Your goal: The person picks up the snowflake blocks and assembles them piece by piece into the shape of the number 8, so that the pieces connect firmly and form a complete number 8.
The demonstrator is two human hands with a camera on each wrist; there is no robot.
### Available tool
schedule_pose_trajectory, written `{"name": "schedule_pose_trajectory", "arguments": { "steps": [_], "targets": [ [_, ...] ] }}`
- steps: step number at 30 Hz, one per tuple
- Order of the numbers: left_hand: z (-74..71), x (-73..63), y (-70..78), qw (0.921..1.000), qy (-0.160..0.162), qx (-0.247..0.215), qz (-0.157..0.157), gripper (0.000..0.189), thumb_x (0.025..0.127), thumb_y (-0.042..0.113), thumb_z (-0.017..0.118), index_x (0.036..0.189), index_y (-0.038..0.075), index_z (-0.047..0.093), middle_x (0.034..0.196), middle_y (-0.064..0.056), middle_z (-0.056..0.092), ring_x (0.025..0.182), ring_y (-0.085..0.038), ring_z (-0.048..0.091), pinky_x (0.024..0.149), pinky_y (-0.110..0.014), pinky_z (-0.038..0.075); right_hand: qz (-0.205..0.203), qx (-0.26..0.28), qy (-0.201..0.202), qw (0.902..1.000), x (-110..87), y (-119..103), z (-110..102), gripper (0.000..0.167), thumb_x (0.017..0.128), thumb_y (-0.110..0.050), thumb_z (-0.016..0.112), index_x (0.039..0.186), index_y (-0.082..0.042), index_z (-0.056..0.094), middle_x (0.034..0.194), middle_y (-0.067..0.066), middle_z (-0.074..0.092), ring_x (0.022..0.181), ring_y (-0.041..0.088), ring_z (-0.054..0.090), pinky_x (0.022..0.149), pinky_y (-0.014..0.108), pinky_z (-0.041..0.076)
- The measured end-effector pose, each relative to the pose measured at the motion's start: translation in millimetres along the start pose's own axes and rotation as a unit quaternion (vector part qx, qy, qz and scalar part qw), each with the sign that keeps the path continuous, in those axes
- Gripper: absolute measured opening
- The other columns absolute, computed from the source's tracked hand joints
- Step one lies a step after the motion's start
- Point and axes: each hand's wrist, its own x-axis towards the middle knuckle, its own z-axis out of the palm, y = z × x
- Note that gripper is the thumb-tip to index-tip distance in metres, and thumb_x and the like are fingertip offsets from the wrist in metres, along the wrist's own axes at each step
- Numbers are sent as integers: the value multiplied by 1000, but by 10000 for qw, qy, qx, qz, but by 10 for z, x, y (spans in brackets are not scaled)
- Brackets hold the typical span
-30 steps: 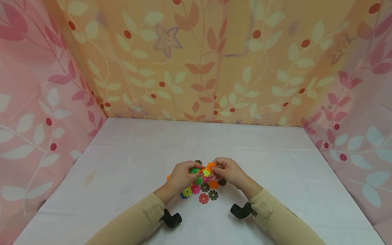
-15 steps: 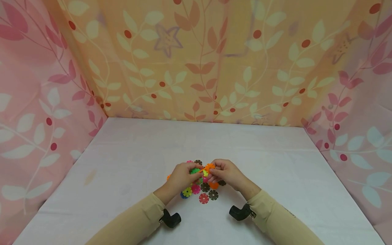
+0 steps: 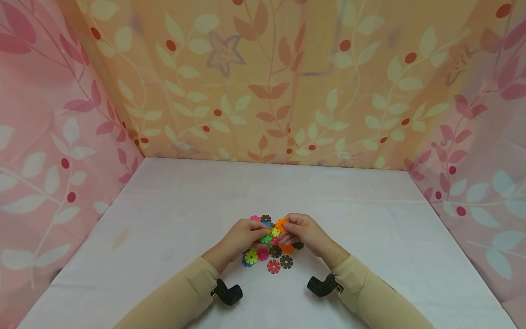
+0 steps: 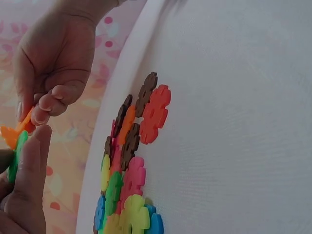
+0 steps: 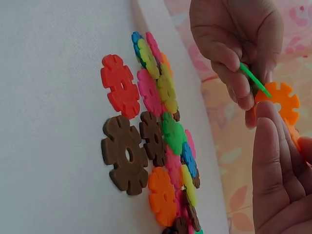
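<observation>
My left hand (image 3: pixel 237 238) pinches a green notched plastic disc (image 5: pixel 253 79) between fingers and thumb, edge-on in the right wrist view. Opposite it, my right hand (image 3: pixel 309 234) holds orange notched discs (image 5: pixel 282 100) by the fingertips. One orange disc meets the green one's edge, and a second orange disc (image 5: pixel 293 130) sits behind it by the right thumb. Both hands are raised over a spread of loose discs in several colours. A red disc (image 5: pixel 120 86) and a brown disc (image 5: pixel 125 155) lie nearest me.
Loose discs lie bunched and partly overlapping under the hands, among them a pink disc (image 3: pixel 263 254) and a yellow disc (image 3: pixel 251 257). They rest on a white-covered table (image 3: pixel 181 196). Patterned cloth (image 3: pixel 263 82) walls the back and both sides. Black wrist mounts (image 3: pixel 230 294) hang below the sleeves.
The left hand's fingers have turned slightly, and a green disc now shows below its fingertips. A blue disc has come into view behind that hand. The right hand stays almost still, holding the orange.
</observation>
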Motion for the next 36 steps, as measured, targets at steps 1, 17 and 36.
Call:
{"name": "schedule_pose_trajectory", "arguments": {
  "steps": [1,17,36],
  "targets": [
    [-3,-1,0,10000,11,66,3,29,89,21,59,105,-2,65,92,-12,66,82,-29,67,76,-35,52,0,6,-1,10000,1,0,3,30,96,-16,46,105,12,52,89,24,66,77,30,67,69,33,54],
    [10,-36,41,9994,34,329,-49,22,89,19,60,93,-2,64,89,-17,67,76,-28,68,67,-33,54,68,-38,147,9999,1,9,-11,25,95,-16,48,100,8,54,90,28,64,79,37,65,68,34,54],
    [64,-41,81,9978,103,646,50,17,89,17,60,86,0,62,76,-10,66,68,-22,67,61,-27,54,-105,27,-21,9999,-5,15,-43,25,97,-15,44,92,9,49,81,22,65,67,25,65,62,33,54]
  ]
}}
